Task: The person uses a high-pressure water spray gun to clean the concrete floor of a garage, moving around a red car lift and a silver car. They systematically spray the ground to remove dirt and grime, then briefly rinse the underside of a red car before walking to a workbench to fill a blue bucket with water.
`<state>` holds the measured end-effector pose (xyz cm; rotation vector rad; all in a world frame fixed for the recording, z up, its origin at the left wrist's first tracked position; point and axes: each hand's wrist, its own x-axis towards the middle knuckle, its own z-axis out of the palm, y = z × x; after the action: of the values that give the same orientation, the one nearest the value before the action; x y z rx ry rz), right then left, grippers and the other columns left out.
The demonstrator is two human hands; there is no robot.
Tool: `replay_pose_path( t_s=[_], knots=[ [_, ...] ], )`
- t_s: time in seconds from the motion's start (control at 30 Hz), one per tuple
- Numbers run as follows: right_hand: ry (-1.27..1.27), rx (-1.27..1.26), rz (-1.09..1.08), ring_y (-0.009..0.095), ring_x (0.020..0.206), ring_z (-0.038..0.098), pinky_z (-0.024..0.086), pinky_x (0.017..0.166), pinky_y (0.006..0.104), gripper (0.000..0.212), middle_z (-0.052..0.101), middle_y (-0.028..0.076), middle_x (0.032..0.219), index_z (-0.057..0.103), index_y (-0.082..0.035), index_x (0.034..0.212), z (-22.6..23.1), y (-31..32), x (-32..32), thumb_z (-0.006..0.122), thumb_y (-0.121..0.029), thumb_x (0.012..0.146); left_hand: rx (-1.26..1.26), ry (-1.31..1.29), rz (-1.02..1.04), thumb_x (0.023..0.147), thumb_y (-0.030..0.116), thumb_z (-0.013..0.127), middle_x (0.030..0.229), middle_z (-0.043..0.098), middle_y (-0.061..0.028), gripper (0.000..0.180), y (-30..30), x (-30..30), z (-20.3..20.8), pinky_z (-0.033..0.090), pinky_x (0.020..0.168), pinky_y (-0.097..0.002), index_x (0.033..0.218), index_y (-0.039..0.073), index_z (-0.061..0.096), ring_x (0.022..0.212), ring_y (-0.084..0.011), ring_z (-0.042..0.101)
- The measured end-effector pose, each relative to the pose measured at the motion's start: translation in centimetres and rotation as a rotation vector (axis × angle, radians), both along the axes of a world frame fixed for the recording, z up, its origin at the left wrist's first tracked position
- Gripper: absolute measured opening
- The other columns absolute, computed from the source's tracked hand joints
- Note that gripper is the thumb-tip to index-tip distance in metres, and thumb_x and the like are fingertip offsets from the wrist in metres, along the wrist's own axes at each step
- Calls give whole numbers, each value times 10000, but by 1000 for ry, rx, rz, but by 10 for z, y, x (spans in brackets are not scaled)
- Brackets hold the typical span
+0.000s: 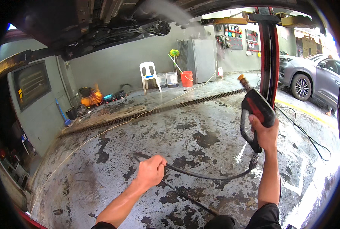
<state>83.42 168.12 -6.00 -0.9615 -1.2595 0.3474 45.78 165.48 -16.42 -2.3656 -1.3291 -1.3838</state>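
- Landmark: the red-and-black lift post [268, 61]; all positions are referred to it.
- Right hand [268, 133]: raised on the near side of the lift post, in line with its lower part. Fingers clamped on the handle of the black-and-red spray gun [262, 108]; thumb [255, 122] extended upward along the near side. Finger contact with the trigger is hidden, so it cannot be told.
- Right forearm [270, 175]: close to vertical, below the lift post in view.
- Spray gun: tilted, just in front of the lift post and overlapping its left edge; nozzle [244, 81] directed up and left, away from the post.
- Left hand [151, 170]: held lower than the right, well to the left of the lift post. Fingers curled together in a fist around the black hose [212, 177], knuckles up.
- Left forearm [120, 200]: slanting up and rightward, toward the lift post's side.
- Hose: joined to the gun's handle base, sagging leftward from below the lift post to the left hand.
- Pale mist [170, 10]: left of the lift post, beneath the raised vehicle's underside [101, 23].
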Motion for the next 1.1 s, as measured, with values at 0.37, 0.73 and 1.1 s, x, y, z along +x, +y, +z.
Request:
replay_pose_path(
  t_s=[0.37, 0.73, 1.1],
  knots=[
    [0, -154, -73, 102, 794, 610, 507, 771, 289, 385, 710, 25, 885, 704, -7, 1084, 15, -64, -48, 851, -234, 811, -40, 110, 17, 835, -12, 536, 752, 643, -125, 80, -48, -36, -5, 517, 573, -435, 812, 54, 575, 664, -348, 643],
    [-14, 76, -93, 79, 624, 570, 468, 586, 252, 352, 686, 21, 803, 700, 16, 1081, 10, -119, -58, 839, -192, 834, -129, 111, -33, 851, 4, 508, 744, 619, -150, 80, -76, -56, 1, 499, 604, -466, 830, 47, 572, 684, -375, 628],
    [-148, -28, 79, 74, 764, 599, 498, 702, 258, 404, 704, 43, 860, 671, 21, 1130, 12, -147, -109, 826, -198, 828, -218, 148, 13, 862, 16, 510, 795, 632, -159, 66, -111, -75, 5, 494, 633, -483, 870, 44, 570, 737, -389, 632]
  ],
)
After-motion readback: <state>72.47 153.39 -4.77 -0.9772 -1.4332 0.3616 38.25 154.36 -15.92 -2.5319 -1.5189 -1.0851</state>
